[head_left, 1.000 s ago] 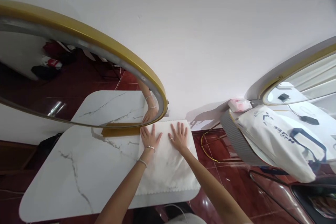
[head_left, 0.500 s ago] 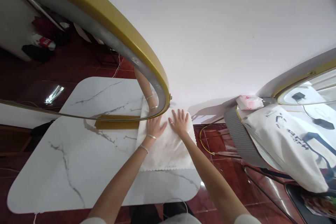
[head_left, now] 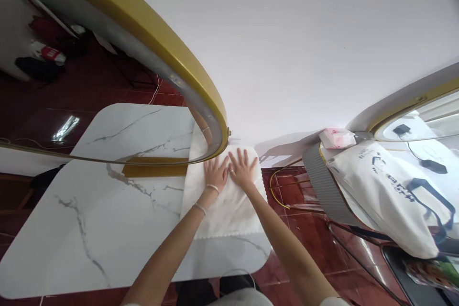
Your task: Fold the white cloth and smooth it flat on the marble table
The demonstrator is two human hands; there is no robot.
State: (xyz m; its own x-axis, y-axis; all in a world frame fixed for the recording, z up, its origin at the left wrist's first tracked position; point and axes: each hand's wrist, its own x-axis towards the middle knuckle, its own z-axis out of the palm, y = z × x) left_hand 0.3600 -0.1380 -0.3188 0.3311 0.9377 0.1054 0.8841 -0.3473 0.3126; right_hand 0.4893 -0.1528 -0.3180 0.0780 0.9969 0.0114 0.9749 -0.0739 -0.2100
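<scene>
A white cloth [head_left: 233,215] with a scalloped edge lies on the marble-patterned table [head_left: 118,229], near its right end. My left hand [head_left: 216,174] rests flat on the cloth's upper part, fingers spread, a bracelet at the wrist. Beside it, my right hand [head_left: 243,168] lies flat with fingers apart and a ring on one finger. The two thumbs are close together, perhaps touching. Neither hand grips anything. The mirror's lower rim hides part of the cloth's far left corner.
A gold-framed round mirror [head_left: 179,52] overhangs the table's far side by the wall. At right, a ribbed grey table [head_left: 324,186] bears a tissue pack [head_left: 337,138] and a white tote bag [head_left: 387,196]. A second mirror [head_left: 419,114] stands above it. Red tiled floor lies between.
My left hand has slid right and a little outward across the cloth, closing the gap to my right hand. The whole view has shifted slightly.
</scene>
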